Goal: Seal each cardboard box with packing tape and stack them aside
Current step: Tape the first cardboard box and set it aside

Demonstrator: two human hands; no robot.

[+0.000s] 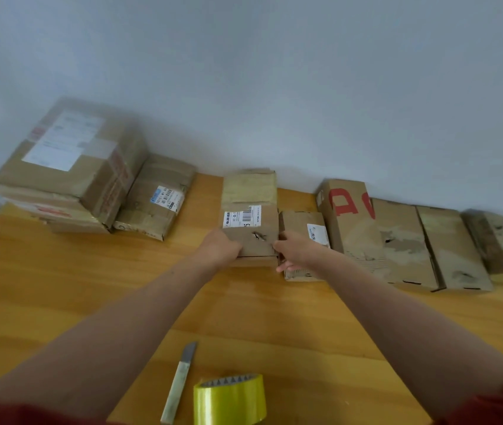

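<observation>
The one in play is the barcode box [250, 216] at 12 o'clock on the table [90, 286], back near the wall. The left grip [221, 246] is curled round its near left corner. The right grip [297, 251] looks like thumb on top and fingers down the near right corner. So I'd say both are gripping that box, though it's a bit blurry.

My read is that it's being fetched for taping. To do that well:
- Draw it straight back toward 6 o'clock.
- Keep both thumbs pressing the top flaps flat so the seam stays closed.
- Ease it off the small box [304, 237] touching it at 1 o'clock so that one isn't dragged along.
- Stop short of the tape roll [230, 400] and the knife [179, 384] so neither gets shoved off the near edge.

Counts:
- 1 yellow tape roll at 6 o'clock, with 1 knife just beside it at 7 o'clock.
- 1 box held, with 1 small box next to it.
- A row at 2 o'clock starts with the red-lettered box [351, 210]. I make it 4, though the joins are hard to read.
- At 10 o'clock, 1 big box [69, 154] sits on at least 1 flatter one.
- 1 blue-label box [155, 197] is right beside that stack.
- That's roughly 9 boxes, and 2 grips
</observation>
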